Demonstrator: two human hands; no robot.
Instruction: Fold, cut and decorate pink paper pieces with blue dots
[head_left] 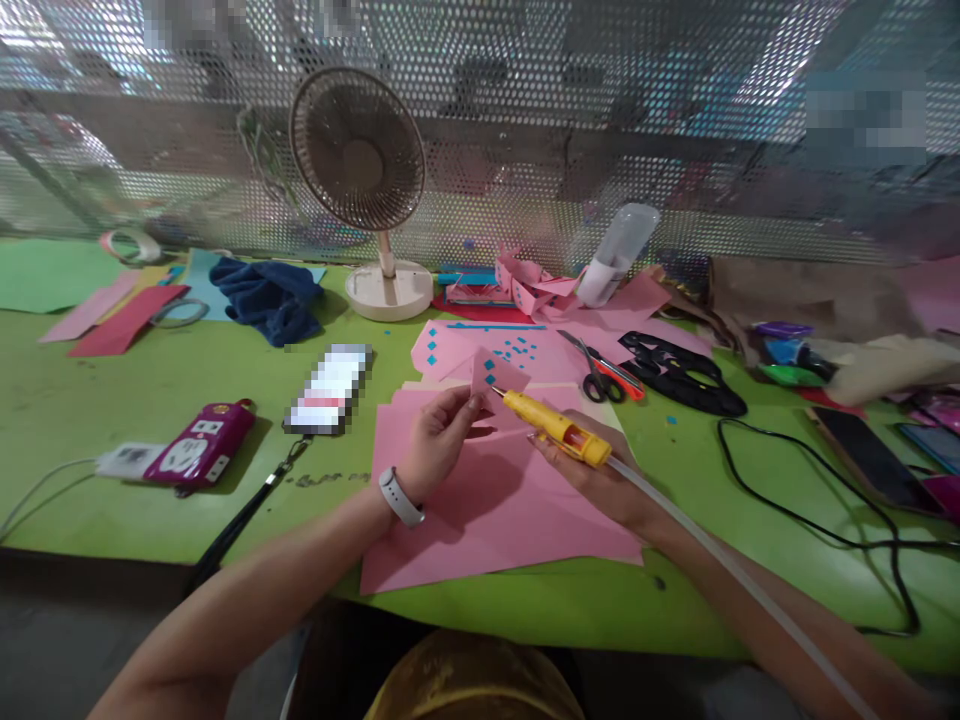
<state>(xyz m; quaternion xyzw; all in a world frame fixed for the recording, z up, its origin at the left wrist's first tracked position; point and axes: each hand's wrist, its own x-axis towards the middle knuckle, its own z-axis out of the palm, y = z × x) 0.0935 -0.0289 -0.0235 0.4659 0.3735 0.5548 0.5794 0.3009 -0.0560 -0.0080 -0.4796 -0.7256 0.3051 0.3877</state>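
My left hand [442, 435], with a white band on its wrist, pinches a small piece of pink paper [506, 372] that carries blue diamond shapes. In my right hand [585, 475] is a yellow glue gun [551, 422], a long whitish glue stick [697, 540] trailing from its rear. The nozzle points left and reaches the lower edge of the pink piece; whether it touches cannot be told. Beneath both hands lie large pink sheets [480, 540]. Just beyond, another pink paper [457, 350] bears a blue strip, blue diamonds and scattered blue bits.
Scissors [596, 375], a red cutter [626, 378] and a black mask-shaped piece [679, 375] lie to the right, near a black cable [795, 500]. A fan [386, 290] stands at the back. Leftward are a phone [330, 390], a power bank [202, 445] and a blue cloth [266, 295].
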